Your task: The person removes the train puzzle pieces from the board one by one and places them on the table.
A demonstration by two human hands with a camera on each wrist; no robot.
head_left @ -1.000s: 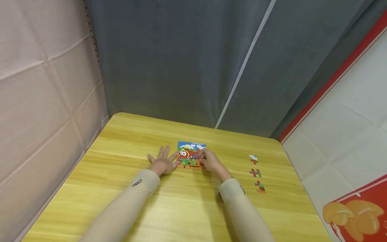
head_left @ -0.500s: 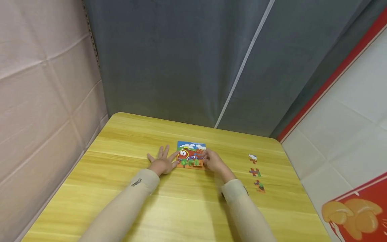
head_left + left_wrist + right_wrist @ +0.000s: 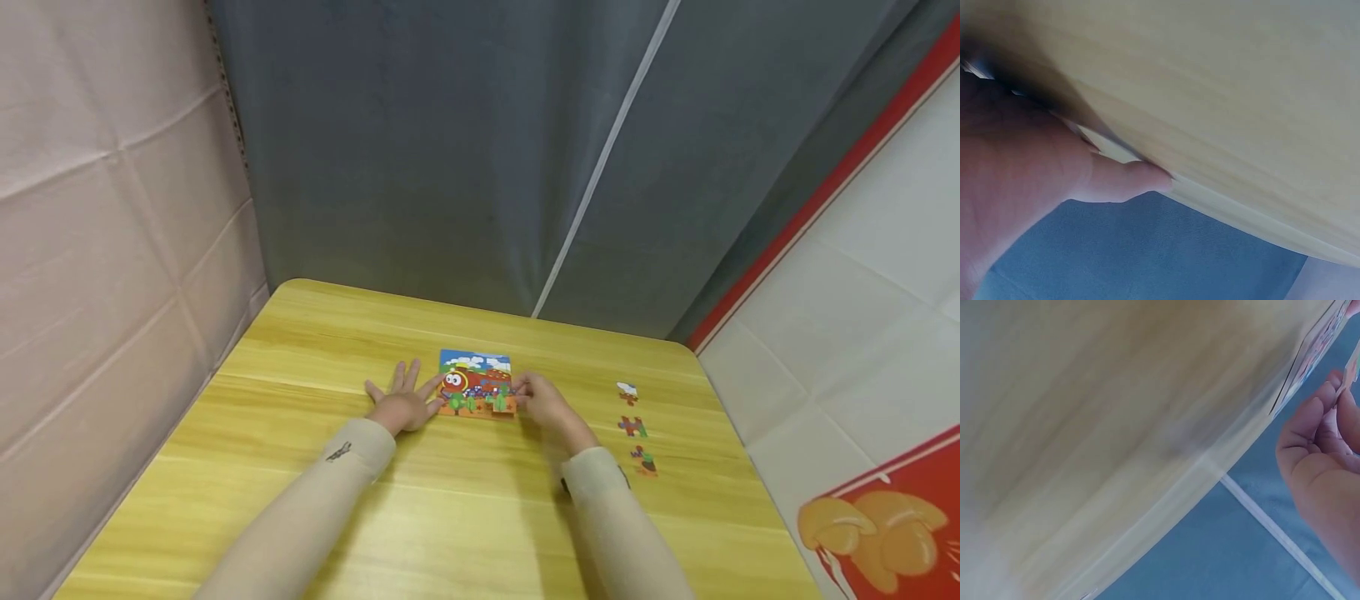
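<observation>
On the yellow wooden table, near its far middle, lies the puzzle, a small picture of a red cartoon train under a blue sky; it sits between the two hands. The left hand lies flat on the table just left of the puzzle, fingers straight and spread, its thumb touching the puzzle's left edge; the right hand is at the puzzle's lower right corner, fingers curled, and seems to pinch a puzzle piece there, though the head view is too small to be sure. Three loose pieces lie in a row well to the right of the right hand. No writing can be read on the puzzle; a red panel at the lower right shows yellow mushrooms.
</observation>
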